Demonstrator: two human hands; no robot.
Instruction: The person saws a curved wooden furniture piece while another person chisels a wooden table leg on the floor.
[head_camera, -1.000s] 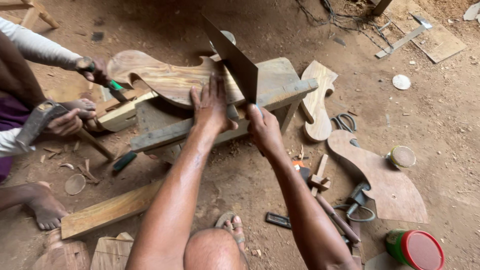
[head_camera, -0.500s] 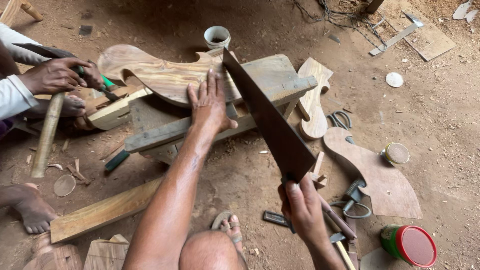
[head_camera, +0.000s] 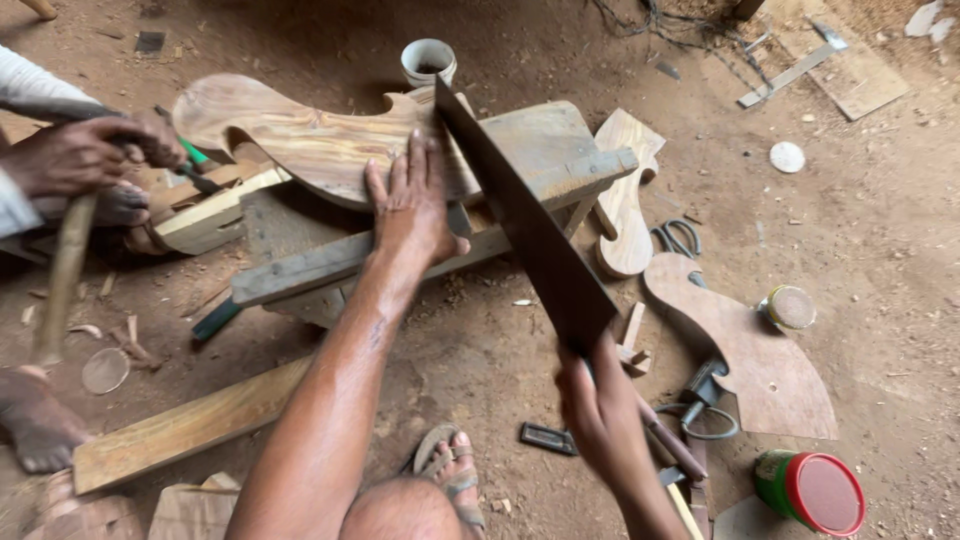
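My left hand (head_camera: 412, 205) lies flat, fingers spread, on a curved, grained wooden piece (head_camera: 300, 135) that rests on a low wooden bench (head_camera: 540, 140). My right hand (head_camera: 600, 410) grips the handle of a dark handsaw (head_camera: 525, 220). The blade slants up and away from that hand, and its far end meets the curved piece just right of my left hand. My knee and sandalled foot (head_camera: 450, 475) show at the bottom.
At the left another person's hands (head_camera: 85, 160) hold a wooden-handled hammer (head_camera: 62, 270) and a green-handled tool (head_camera: 195, 160). On the dirt floor lie a plank (head_camera: 190, 425), curved wood cut-outs (head_camera: 760, 355), scissors (head_camera: 678, 238), a red-lidded can (head_camera: 810, 490) and a white cup (head_camera: 428, 60).
My right hand has drawn the saw back toward me, from beside my left hand on the bench to low over the floor. The other person's hammer hand has risen.
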